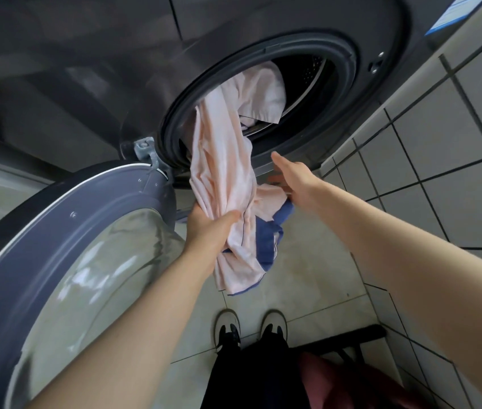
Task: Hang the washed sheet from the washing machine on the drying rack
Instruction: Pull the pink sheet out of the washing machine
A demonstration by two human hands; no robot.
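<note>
Front-loading washing machine [86,84], dark grey; round glass door [65,231] swung wide open to the left on its hinge. Pale pink sheet [225,172] with a blue border trails out of the drum [310,81], over the rubber door seal [174,125], and hangs in a twisted bunch in front of the machine, its lower end clear of the floor tiles [307,276]. Part of the sheet is in the drum. Left hand [207,228] grips the bunched cloth from below, fingers and thumb wrapped round it. Right hand [295,184] reaches in beside the sheet, thumb straight, fingers hidden behind the palm at a fold; cannot tell whether it has hold. Person stands close, white-and-black shoes [227,324] on the tiles. White tiled wall [440,143] to the right. Reddish cloth [337,382] by a dark frame [351,335] at lower right.
</note>
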